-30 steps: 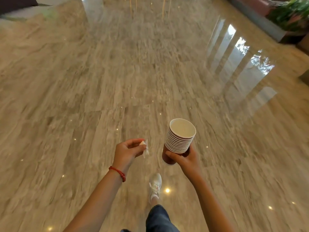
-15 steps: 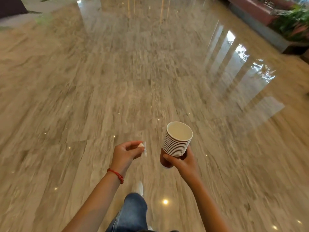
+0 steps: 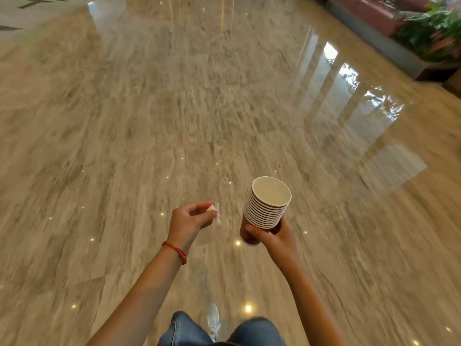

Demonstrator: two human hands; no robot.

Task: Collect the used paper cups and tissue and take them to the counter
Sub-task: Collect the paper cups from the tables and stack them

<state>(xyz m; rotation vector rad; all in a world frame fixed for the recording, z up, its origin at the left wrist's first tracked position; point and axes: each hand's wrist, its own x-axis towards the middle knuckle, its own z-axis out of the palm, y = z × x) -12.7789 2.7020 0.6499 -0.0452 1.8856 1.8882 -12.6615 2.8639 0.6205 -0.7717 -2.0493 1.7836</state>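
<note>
Floor [image 3: 174,108] slides on underfoot since a second ago while the right hand [image 3: 274,237] still grips the stacked cups [image 3: 268,203] and the left hand [image 3: 189,221] pinches the tissue [image 3: 215,214], no table yet visible.

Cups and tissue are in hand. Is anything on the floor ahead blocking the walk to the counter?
Nothing visible blocks it. The right hand holds the stack of cups, the left hand pinches the tissue, and the marble floor ahead lies open. No counter shows.
</note>
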